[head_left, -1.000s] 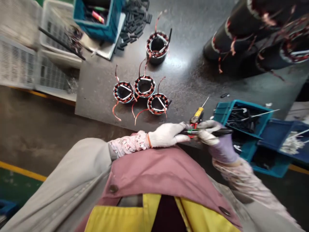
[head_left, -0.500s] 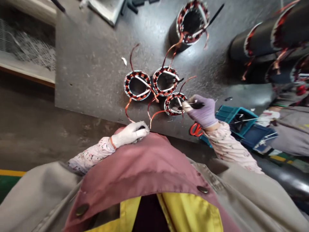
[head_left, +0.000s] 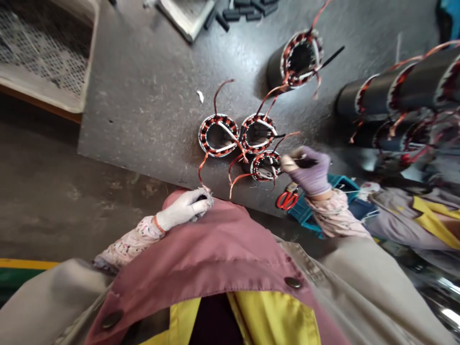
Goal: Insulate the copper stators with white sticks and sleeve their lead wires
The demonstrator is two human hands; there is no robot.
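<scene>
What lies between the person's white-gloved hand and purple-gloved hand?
In the head view, a wound motor stator and its copper-coloured lead wires lie between the left hand and the right hand, at the dark workbench's edge.

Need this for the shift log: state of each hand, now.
Left hand: closed on something small and dark, unclear what.
Right hand: closed on a black-handled tool.

A dark, scuffed table, and on it three wound motor stators in a close cluster, copper leads trailing; a fourth stator farther along; longer stators in a row at the right (black bodies, red-wound ends); a white scrap; black rubber pieces near a metal tray.
</scene>
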